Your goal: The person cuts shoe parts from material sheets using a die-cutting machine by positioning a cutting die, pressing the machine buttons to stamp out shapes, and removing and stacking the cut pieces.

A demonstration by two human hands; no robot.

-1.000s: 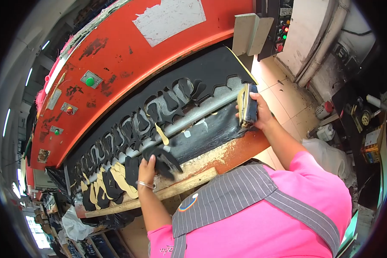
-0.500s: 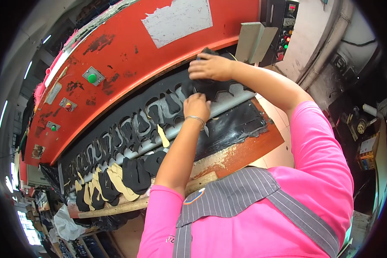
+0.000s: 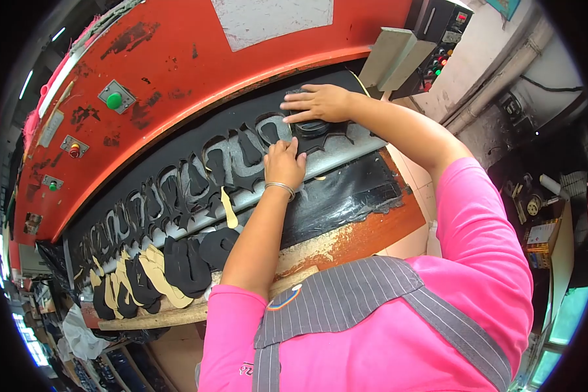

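Observation:
A dark cutting die with a rounded rim (image 3: 315,129) sits on the black sheet (image 3: 242,108). My right hand (image 3: 320,103) reaches over the die, its fingers bent across the left side; the thumb is hidden. Close to the die's lower left corner is my left hand (image 3: 285,162), index finger stretched forward and thumb apart, with nothing visible in it. Left of both hands, a row of shoe-sole-shaped cutouts (image 3: 232,157) runs through the sheet, grey showing inside the outlines.
Black and tan cut pieces (image 3: 153,274) lie along the wooden front ledge (image 3: 170,319). A red machine beam (image 3: 176,65) with green buttons (image 3: 114,100) curves behind the sheet. A grey metal bracket (image 3: 395,59) and a control box with lights (image 3: 441,62) stand at right.
My left hand has moved a little left and up, away from the front edge. The loose dark material around my right hand now lies flatter, and the die's rim shows. The view has shifted slightly.

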